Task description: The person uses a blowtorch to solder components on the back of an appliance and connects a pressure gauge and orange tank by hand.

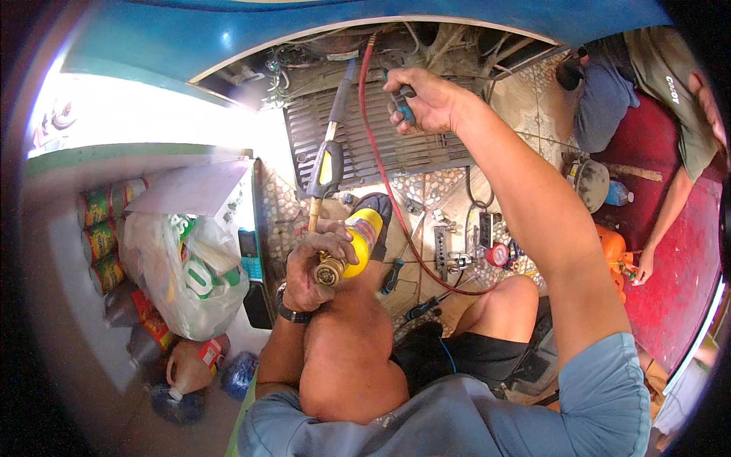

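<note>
My left hand (308, 266) is wrapped around a yellow gas cylinder (364, 240) with a brass fitting (329, 272) at its near end. A long torch-like tool (327, 169) rises from beside this hand. It has a brass stem, a black and yellow body and a bluish-grey tapering end pointing into the machinery. My right hand (426, 103), arm stretched forward, grips a blue-and-black handled tool (403, 110) whose working end I cannot make out. Between my hands, a red hose (369, 129) runs from the machinery to the floor.
Ahead, a slatted grille (381, 129) lies below a blue panel (457, 19). Screwdrivers (393, 276) and a red gauge (498, 254) lie on the floor. A plastic bag (186, 274) and bottles stand left. A co-worker's hand (644, 266) touches an orange container (611, 247) at right.
</note>
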Demonstrator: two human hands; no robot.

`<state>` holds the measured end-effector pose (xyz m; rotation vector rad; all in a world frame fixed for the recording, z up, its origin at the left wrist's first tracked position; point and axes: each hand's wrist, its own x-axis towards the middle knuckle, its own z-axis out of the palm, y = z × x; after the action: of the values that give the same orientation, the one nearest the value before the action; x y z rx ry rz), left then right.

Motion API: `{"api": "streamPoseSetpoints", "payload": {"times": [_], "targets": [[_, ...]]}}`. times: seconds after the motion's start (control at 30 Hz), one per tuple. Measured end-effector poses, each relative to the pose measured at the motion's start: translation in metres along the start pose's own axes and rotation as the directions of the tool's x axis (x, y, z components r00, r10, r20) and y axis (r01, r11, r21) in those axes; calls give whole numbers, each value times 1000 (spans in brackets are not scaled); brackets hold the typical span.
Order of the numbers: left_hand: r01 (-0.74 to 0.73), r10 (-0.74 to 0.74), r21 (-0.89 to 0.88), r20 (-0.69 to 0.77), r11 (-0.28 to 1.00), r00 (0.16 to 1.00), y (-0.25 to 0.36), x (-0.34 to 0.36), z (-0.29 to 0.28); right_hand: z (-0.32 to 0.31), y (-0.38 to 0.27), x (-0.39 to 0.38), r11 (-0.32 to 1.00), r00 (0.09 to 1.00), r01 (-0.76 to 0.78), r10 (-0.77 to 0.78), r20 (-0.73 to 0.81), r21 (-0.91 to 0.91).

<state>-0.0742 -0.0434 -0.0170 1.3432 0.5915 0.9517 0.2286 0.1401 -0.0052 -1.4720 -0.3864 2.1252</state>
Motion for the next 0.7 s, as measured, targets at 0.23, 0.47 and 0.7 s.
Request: {"api": "streamPoseSetpoints", "payload": {"times": [0.23, 0.47, 0.7], "targets": [[34, -34, 16, -6, 999, 999, -2, 2, 5, 11, 3, -3, 999, 998, 3, -5, -67, -32], [22, -22, -5, -7, 1000, 1000, -1, 2, 2, 29, 31, 13, 968, 988, 131, -108, -114, 213], [38, -38, -18, -2, 999, 999, -2, 1, 0, 38, 38, 19, 945, 984, 166, -139, -113, 283]]}}
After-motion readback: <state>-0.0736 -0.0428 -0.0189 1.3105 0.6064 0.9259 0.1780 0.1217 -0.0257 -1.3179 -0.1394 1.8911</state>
